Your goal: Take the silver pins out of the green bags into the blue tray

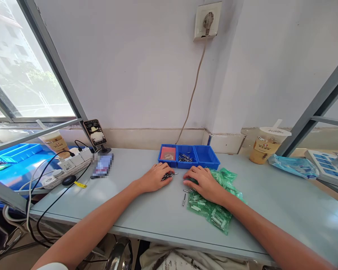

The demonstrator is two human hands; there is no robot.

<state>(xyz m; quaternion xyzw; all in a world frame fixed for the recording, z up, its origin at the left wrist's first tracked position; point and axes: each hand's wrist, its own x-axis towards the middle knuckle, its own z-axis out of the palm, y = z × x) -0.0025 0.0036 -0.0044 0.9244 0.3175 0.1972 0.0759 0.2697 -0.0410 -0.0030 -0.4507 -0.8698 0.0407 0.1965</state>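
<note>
My left hand (155, 177) rests on the grey table (124, 202) with its fingers curled over a small bunch of dark metal pins (168, 175). My right hand (203, 182) lies palm down, fingers bent, on a heap of green packets (214, 210); whether it holds anything is hidden. Two loose pins (184, 198) lie on the table between the hands. Just beyond the hands stands a blue three-compartment tray (206, 157): an orange-red pad on the left, pins in the middle, nothing visible on the right.
A phone on a stand (95, 132), a power strip (64, 168) with cables and a drink cup (55, 142) sit at the left. Another iced drink cup (266, 145) and a plastic bag (294, 165) stand at the right. A wall socket cable hangs behind the tray.
</note>
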